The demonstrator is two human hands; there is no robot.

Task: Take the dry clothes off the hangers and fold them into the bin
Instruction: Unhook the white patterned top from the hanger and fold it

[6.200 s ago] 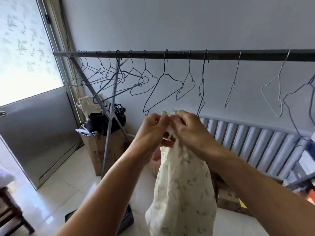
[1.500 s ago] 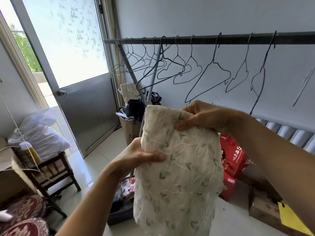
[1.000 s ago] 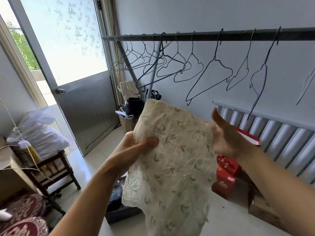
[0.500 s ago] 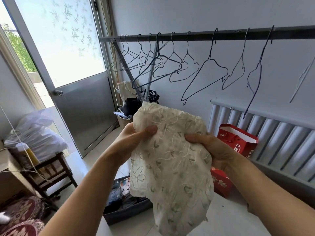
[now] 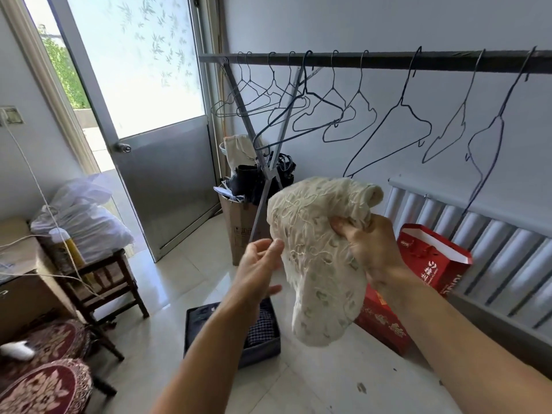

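Observation:
A cream embroidered cloth [image 5: 316,252], folded into a hanging bundle, is gripped near its top by my right hand [image 5: 369,246]. My left hand [image 5: 258,265] is just left of the cloth, fingers apart, holding nothing. Below on the floor sits a dark fabric bin [image 5: 194,324] with folded checked clothing inside, partly hidden by my left forearm. Several bare wire hangers [image 5: 391,130] hang on the dark rail [image 5: 373,59] above.
A cardboard box [image 5: 239,234] with bags stands by the rack's legs. Red gift bags [image 5: 430,258] lean on the white radiator [image 5: 493,249] at right. A wooden stool [image 5: 101,282] with white bags and patterned cushions [image 5: 44,383] are at left, near the metal door [image 5: 167,174].
My left hand has let go of the cloth and dropped beside it. My right hand now holds the folded cloth alone, and the view has tilted down toward the bin.

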